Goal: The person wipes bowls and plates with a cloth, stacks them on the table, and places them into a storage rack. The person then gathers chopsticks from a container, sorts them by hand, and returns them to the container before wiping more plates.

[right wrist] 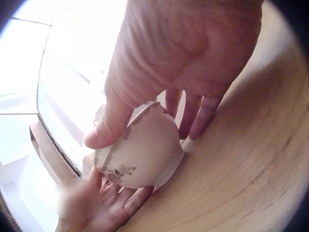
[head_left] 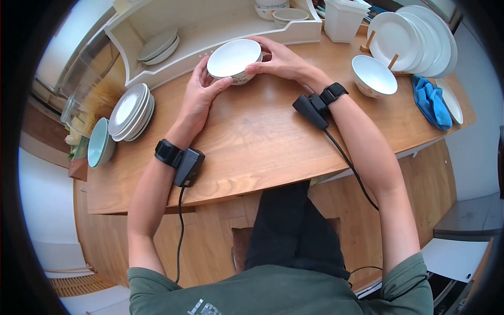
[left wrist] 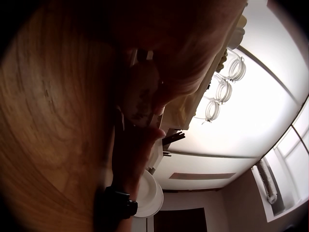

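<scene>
A white bowl point(head_left: 234, 59) with a floral pattern on its outside is between both hands at the back of the wooden table, in front of the shelf. My left hand point(head_left: 197, 95) holds its left side, with the thumb at the near rim. From the right, my right hand point(head_left: 283, 62) grips the bowl, thumb over the rim and fingers round the far side. In the right wrist view the patterned bowl point(right wrist: 145, 150) tilts slightly, its foot close over the table. The left wrist view is dark, with the bowl point(left wrist: 140, 94) partly hidden behind fingers.
A white shelf point(head_left: 210, 31) with stacked dishes lines the back. To the left stand stacked plates point(head_left: 128, 113) and a green bowl point(head_left: 100, 143). On the right are another bowl point(head_left: 374, 77), racked plates point(head_left: 396, 42), a blue cloth point(head_left: 431, 102) and a white container point(head_left: 344, 21).
</scene>
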`<action>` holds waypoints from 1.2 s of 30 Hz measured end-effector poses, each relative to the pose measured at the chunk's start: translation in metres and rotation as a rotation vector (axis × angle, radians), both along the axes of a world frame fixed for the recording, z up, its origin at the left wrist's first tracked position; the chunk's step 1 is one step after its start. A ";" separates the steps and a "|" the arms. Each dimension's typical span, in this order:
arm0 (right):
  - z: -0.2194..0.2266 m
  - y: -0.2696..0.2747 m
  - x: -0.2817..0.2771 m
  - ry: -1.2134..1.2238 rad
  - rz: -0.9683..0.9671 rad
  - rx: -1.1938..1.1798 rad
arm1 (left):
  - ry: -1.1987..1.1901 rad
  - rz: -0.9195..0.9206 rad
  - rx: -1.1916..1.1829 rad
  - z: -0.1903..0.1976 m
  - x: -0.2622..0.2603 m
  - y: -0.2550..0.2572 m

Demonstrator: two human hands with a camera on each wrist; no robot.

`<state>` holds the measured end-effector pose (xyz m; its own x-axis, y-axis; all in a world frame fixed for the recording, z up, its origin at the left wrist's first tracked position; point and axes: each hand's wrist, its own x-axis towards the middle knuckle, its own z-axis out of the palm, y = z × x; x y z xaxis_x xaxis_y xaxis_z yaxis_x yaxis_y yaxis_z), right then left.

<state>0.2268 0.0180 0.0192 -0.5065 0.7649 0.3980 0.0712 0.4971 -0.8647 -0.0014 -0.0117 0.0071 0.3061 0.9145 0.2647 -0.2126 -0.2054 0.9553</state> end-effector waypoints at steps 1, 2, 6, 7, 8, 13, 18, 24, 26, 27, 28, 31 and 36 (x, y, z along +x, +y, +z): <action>-0.001 0.001 0.000 0.001 0.000 0.003 | 0.021 -0.007 0.000 0.001 0.000 0.000; -0.002 0.002 0.000 0.015 0.009 0.000 | 0.042 -0.014 0.000 0.002 0.000 0.000; 0.001 -0.003 -0.001 0.033 0.015 -0.042 | 0.044 -0.001 0.012 0.004 0.002 -0.003; 0.001 -0.003 -0.001 0.034 0.014 -0.039 | 0.060 0.009 0.028 0.003 0.002 -0.002; 0.001 -0.003 -0.001 0.025 0.013 -0.043 | 0.076 0.019 0.043 0.002 0.002 -0.001; -0.008 0.008 0.000 -0.024 -0.052 -0.063 | 0.106 0.015 0.035 0.003 0.000 0.001; -0.010 0.009 0.002 -0.080 -0.030 -0.052 | 0.194 0.050 0.096 0.008 0.001 0.000; -0.004 0.001 0.003 -0.050 0.081 -0.062 | 0.430 0.069 0.231 0.013 -0.003 0.001; 0.000 -0.002 0.006 -0.040 0.080 0.001 | 0.517 0.104 0.362 0.015 -0.006 0.004; 0.002 -0.007 0.007 0.010 0.081 -0.130 | 0.545 0.112 0.334 0.018 -0.009 0.005; 0.002 -0.009 0.010 0.062 0.087 -0.268 | 0.560 0.101 0.350 0.022 -0.010 0.006; -0.005 0.003 0.011 0.059 0.049 -0.264 | 0.745 0.097 0.416 0.032 -0.006 0.004; -0.003 0.000 0.019 0.070 0.034 -0.304 | 0.995 0.058 0.446 0.045 0.002 0.002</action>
<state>0.2462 0.0177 0.0165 -0.5129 0.8374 0.1886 -0.0057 0.2164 -0.9763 0.0009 -0.0101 0.0523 0.5259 0.8177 0.2341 0.6350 -0.5606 0.5315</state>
